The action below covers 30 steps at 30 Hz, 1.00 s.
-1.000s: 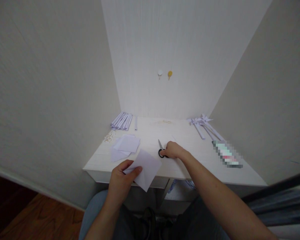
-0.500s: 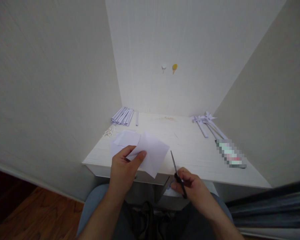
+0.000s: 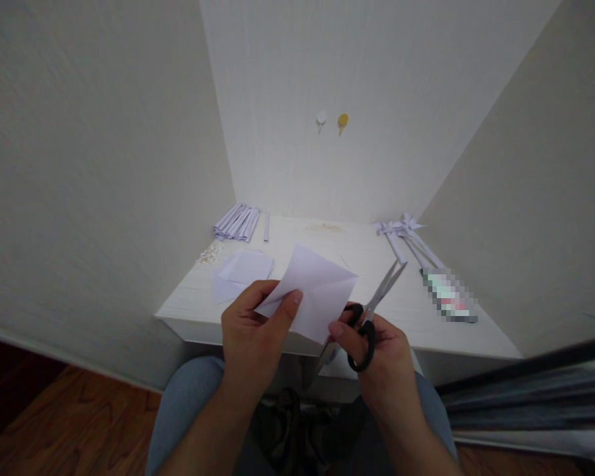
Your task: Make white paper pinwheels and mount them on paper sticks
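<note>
Pinching a folded sheet of pale paper (image 3: pixel 317 291) between thumb and curled fingers, the left hand (image 3: pixel 255 334) holds it up in front of the near edge of the white table (image 3: pixel 377 301), the thumb tip pressed on the sheet's lower left part and the rest of the sheet fanning up and to the right of the fingers. Just to the right of that thumb, the right hand (image 3: pixel 384 354) grips a pair of black-handled scissors (image 3: pixel 369 317), its fingers closed through and around the handle loops; the index fingertip touches the paper's lower right edge. The blades are parted, one pointing up and away to the right of the fingers, the other running down and to the left under the paper, so the sheet's lower corner lies close to the blades' crossing; whether the steel touches the paper cannot be told. Beyond the left fingers, flat on the table, lie more pale sheets (image 3: pixel 240 272), and farther back a bundle of rolled paper sticks (image 3: pixel 237 223). Beyond the right fingers, near the wall, lie paper pinwheels (image 3: pixel 401 231) on sticks, with a blurred-out packet (image 3: pixel 446 296) nearer the scissor tip
</note>
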{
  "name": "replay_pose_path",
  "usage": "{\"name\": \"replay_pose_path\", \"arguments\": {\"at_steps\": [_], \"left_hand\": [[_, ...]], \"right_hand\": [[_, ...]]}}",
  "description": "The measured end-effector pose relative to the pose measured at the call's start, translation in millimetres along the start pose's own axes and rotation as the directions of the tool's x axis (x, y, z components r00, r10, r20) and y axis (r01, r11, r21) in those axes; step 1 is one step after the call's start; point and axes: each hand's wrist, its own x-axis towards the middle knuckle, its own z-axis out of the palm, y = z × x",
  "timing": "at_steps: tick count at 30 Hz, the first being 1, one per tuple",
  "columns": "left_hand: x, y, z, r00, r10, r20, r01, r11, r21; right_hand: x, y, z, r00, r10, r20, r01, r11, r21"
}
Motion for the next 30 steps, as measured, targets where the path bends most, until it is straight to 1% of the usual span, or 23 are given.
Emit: {"name": "replay_pose_path", "arguments": {"at_steps": [2,7,9,11,13,15,17,19,21,24,28,30], "left_hand": [[0,-4,0.9,0.999,-0.025,0.033,0.026,0.998,-0.049],[3,-22,-2.4,0.983,-0.148,0.106,0.166,0.969,-0.185],[2,-27,-3.8,0.967,-0.203,0.155,0.231,0.954,-0.19],[1,-28,-4.8,0.948,-0.247,0.202,0.28,0.947,-0.154],[0,-27,-5.6,0.939,-0.254,0.231,0.287,0.95,-0.123],[-1,-24,-6.4,0.939,-0.241,0.245,0.277,0.953,-0.125],[0,-19,-7.1,0.948,-0.219,0.233,0.254,0.958,-0.132],[2,-12,-8.0,0.963,-0.185,0.195,0.211,0.97,-0.123],[4,-3,-9.5,0.979,-0.145,0.142,0.159,0.983,-0.095],[6,11,-12.1,0.993,-0.095,0.067,0.099,0.993,-0.062],[5,19,-12.9,0.998,-0.047,0.039,0.049,0.997,-0.052],[3,18,-11.1,0.999,-0.019,0.035,0.021,0.997,-0.069]], "right_hand": [[4,2,4,1.0,-0.022,-0.012,0.021,1.0,-0.022],[9,1,8,0.994,-0.084,-0.064,0.081,0.995,-0.056],[10,-2,11,0.993,-0.098,-0.07,0.093,0.993,-0.079],[10,-4,12,0.993,-0.098,-0.061,0.092,0.991,-0.099],[12,-6,11,0.995,-0.088,-0.041,0.083,0.991,-0.104],[15,-6,8,0.998,-0.065,-0.008,0.063,0.992,-0.107],[18,-7,1,0.998,-0.042,0.037,0.047,0.992,-0.118],[17,-9,-7,0.994,-0.007,0.11,0.024,0.988,-0.153],[11,-12,-15,0.976,0.04,0.215,0.006,0.978,-0.209],[-7,-13,-22,0.925,0.102,0.365,0.013,0.954,-0.3],[-31,-9,-21,0.837,0.265,0.478,-0.073,0.921,-0.383],[-35,-6,-20,0.809,0.309,0.501,-0.092,0.907,-0.411]]}}
